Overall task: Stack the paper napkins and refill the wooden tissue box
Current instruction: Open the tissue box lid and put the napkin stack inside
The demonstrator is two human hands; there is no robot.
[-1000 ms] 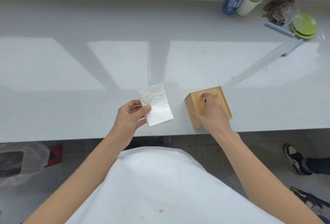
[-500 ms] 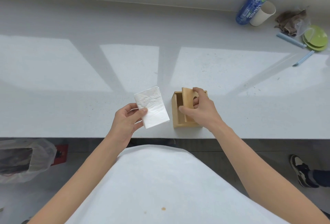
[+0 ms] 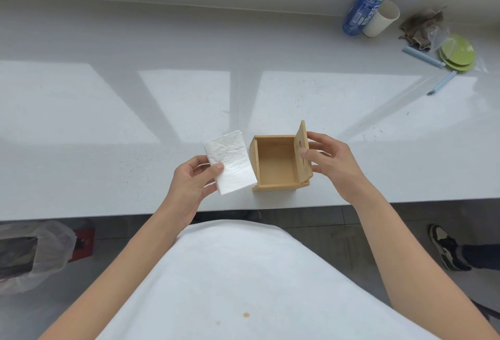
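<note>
A small wooden tissue box (image 3: 273, 162) stands near the front edge of the white counter (image 3: 108, 128), and its inside is bare wood. Its lid (image 3: 302, 154), a wooden panel with a hole, stands on edge over the box's right wall. My right hand (image 3: 334, 165) grips that lid, thumb on the inner face and fingers behind it. My left hand (image 3: 190, 184) pinches a flat stack of white paper napkins (image 3: 230, 162) by its near left corner, just left of the box and touching its left wall.
At the back right of the counter stand a blue bottle (image 3: 369, 1) and a paper cup (image 3: 381, 19), with a brown cloth (image 3: 422, 28), green plates (image 3: 457, 52) and two blue sticks (image 3: 422, 56). A bagged bin (image 3: 29, 255) sits on the floor at left; another person's shoe (image 3: 446, 250) at right.
My right hand has lifted the lid off the box and swung it upright to the right side, exposing the inside. The napkin stack stays in my left hand, now closer to the box.
</note>
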